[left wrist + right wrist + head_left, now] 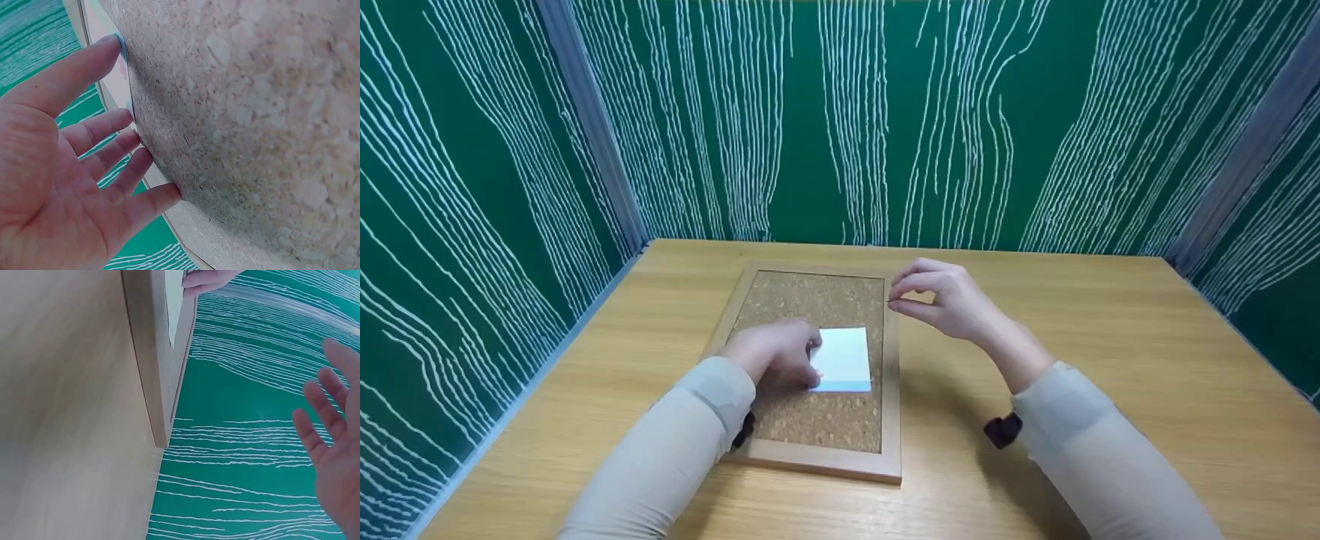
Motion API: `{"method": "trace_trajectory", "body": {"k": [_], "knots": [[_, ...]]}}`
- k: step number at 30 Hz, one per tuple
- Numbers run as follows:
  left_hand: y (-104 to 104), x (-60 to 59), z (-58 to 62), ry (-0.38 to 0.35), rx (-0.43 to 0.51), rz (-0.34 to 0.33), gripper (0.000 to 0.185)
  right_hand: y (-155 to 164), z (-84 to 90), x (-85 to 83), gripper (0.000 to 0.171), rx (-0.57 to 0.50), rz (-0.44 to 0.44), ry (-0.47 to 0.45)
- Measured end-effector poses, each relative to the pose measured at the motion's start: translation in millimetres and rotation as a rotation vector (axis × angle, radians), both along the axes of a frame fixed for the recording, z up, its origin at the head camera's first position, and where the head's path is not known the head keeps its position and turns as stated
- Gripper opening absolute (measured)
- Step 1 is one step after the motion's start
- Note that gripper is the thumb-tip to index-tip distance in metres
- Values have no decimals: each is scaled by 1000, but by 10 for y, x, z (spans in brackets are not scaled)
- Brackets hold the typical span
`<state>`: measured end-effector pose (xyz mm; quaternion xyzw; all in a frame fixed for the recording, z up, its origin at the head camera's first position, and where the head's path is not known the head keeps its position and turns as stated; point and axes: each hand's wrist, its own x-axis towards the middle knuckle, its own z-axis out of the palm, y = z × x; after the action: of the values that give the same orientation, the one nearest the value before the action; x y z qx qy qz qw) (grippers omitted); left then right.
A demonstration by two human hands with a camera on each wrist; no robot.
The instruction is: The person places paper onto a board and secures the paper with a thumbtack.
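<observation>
Centrally, wooden tabletop [1110, 360] carries a framed cork board [817, 300], frame centre. White paper note [844, 358] lies on the cork. Left hand [772, 352] presses the note's left edge, fingers straight. Right hand [949, 298] hovers above the board's right frame, fingers pinched narrow; what they hold can't be told.

Both arms are covered to the wrist by long, close-fitting sleeves of a pale cream or off-white fabric — smooth, plain, with no print or visible seams. The left hand [771, 352] and the right hand [952, 301] are bare: no gloves, rings or watch show. A small dark strap or mount — black on the left, dark maroon-black on the right — sits on the underside of each forearm, just behind the cuff. The nails are short and unpainted.
</observation>
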<state>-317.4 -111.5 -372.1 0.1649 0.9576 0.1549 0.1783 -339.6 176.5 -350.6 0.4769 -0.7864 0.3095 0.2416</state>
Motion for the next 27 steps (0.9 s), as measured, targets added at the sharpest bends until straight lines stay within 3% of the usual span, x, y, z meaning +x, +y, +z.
{"method": "trace_trajectory", "body": {"k": [8,19,24,27], "knots": [[-8,-2,13,-40,15,37,61,-242,37,-174,5,239,-60,-211],[13,-22,23,-55,7,39,61,-486,-153,-376,8,403,-233,-435],[-4,-30,16,-54,8,48,62,-615,-245,-442,9,480,-276,-490],[-28,-37,10,-44,6,36,63,-729,-286,-472,10,542,-262,-462]]}}
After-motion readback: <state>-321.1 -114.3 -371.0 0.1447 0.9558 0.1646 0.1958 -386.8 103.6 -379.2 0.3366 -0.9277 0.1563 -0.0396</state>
